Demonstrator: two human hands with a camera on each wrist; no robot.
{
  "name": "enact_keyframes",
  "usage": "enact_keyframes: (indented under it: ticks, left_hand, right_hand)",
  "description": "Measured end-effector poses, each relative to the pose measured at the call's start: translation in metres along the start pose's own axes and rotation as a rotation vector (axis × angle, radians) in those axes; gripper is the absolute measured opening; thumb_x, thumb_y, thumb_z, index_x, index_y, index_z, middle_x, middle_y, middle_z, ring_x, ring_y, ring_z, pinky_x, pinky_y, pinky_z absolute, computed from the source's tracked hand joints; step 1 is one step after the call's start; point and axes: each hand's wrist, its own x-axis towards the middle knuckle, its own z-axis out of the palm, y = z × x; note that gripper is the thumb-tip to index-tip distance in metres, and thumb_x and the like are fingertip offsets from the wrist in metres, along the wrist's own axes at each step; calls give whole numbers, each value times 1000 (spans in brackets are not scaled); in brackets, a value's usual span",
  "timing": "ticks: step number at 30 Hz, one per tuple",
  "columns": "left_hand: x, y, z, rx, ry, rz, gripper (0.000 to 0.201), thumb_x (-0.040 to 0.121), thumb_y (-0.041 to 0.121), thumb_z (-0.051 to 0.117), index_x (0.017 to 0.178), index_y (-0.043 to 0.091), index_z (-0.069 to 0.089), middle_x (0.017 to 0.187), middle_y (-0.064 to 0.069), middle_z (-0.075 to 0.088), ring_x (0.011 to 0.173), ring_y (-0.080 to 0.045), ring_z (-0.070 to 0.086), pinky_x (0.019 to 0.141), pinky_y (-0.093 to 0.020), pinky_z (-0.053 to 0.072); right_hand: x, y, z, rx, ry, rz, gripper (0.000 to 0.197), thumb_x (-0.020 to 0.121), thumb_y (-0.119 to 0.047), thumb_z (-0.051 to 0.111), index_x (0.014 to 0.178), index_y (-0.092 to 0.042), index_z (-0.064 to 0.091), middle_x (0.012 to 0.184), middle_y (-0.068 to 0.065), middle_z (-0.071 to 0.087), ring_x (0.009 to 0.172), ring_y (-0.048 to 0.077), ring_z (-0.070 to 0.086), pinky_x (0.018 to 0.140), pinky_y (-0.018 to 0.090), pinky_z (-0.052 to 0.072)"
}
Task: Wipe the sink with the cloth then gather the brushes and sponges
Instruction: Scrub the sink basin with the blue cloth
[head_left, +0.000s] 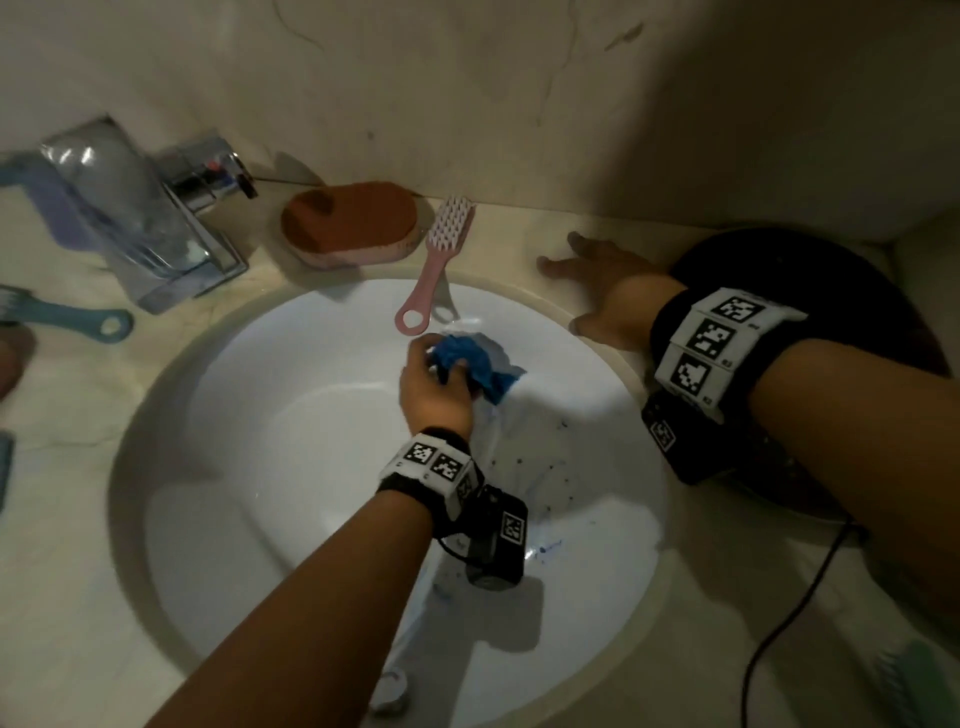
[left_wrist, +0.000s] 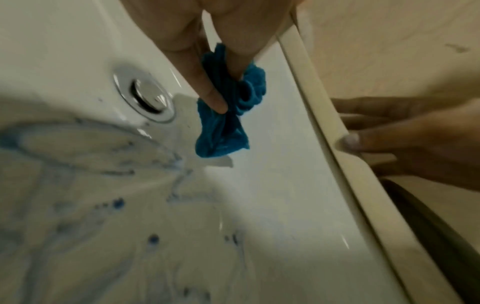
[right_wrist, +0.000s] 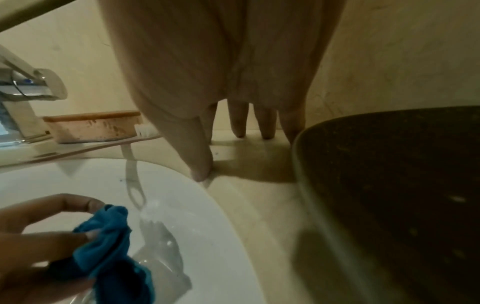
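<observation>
My left hand grips a crumpled blue cloth against the far inner wall of the round white sink, near its rim. Blue smears and specks mark the basin by the drain. My right hand rests flat with spread fingers on the counter just right of the sink rim, holding nothing. A pink brush lies on the rim with its handle over the basin. A brown-topped sponge sits beside it. A blue brush lies at the far left.
A chrome faucet stands at the back left with a clear plastic item against it. A dark round bowl sits right of my right hand. A black cable runs over the counter at lower right. The wall is close behind.
</observation>
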Motion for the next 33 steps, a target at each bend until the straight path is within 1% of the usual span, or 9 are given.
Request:
enact_keyframes:
  ticks: [6, 9, 12, 14, 19, 22, 25, 30, 33]
  left_hand:
    - [18, 11, 22, 26, 94, 25, 37, 74, 10, 77, 109, 9, 64, 109, -5, 61, 97, -18, 59, 87, -30, 53]
    - [16, 7, 41, 44, 58, -17, 26, 70, 6, 78, 87, 16, 60, 106, -8, 61, 92, -23, 60, 83, -34, 55]
    - [6, -4, 55, 43, -90, -71, 35, 69, 2, 77, 67, 26, 51, 88, -2, 61, 86, -25, 63, 79, -41, 57]
    - [-1, -5, 55, -9, -132, -98, 34, 70, 0, 76, 68, 24, 53, 82, 3, 59, 85, -23, 62, 77, -37, 58]
    - [7, 10, 38, -219, 39, -112, 25, 74, 5, 76, 91, 14, 59, 94, -5, 64, 89, -26, 67, 78, -36, 59]
    - [-13, 14, 50, -172, -104, -66, 24, 74, 9, 77, 80, 23, 59, 83, 5, 63, 84, -23, 67, 73, -37, 60]
    - [-31, 4, 63, -107, -250, -84, 29, 72, 7, 78, 71, 25, 56, 80, 3, 61, 82, -27, 66, 69, -40, 60]
    - [-5, 3, 53, -159, -50, -120, 27, 74, 7, 76, 70, 25, 56, 85, -2, 63, 88, -29, 67, 79, -46, 58]
    - [-16, 1, 58, -88, -130, -75, 29, 70, 7, 78, 67, 25, 55, 83, -2, 65, 83, -24, 66, 78, -37, 58]
  right_hand:
    - [11, 4, 1, -37, -11, 6, 79, 85, -22, 65, 146, -41, 18, 160, 0, 2, 147, 24, 6, 117, 32, 13]
    - [10, 5, 0, -5, 2, 6, 78, 84, -20, 66, 145, -40, 22, 160, -2, 4, 147, 19, 7, 117, 29, 13]
    - [8, 4, 2, 10, 29, 4, 77, 84, -18, 66, 145, -40, 24, 159, -3, 5, 147, 20, 9, 118, 29, 15]
    - [8, 4, 1, 9, 27, 3, 77, 84, -19, 66, 145, -40, 24, 159, -3, 5, 147, 20, 9, 118, 29, 15]
    - [5, 4, -2, 17, -16, 2, 76, 86, -20, 64, 145, -40, 21, 160, -3, 2, 147, 21, 4, 119, 31, 13]
    - [7, 4, -2, 9, -23, 4, 76, 87, -19, 64, 146, -41, 20, 160, -3, 0, 148, 22, 2, 120, 33, 13]
    - [8, 4, -2, -5, -34, 0, 77, 87, -21, 63, 146, -42, 18, 160, -3, -1, 148, 23, 1, 120, 33, 12]
    - [7, 5, -1, -32, -36, -11, 77, 88, -23, 62, 147, -40, 16, 160, -1, -2, 148, 23, 0, 120, 33, 12]
    - [6, 3, -1, -34, -26, -14, 76, 89, -22, 61, 147, -40, 16, 160, -1, -1, 148, 25, 1, 120, 35, 13]
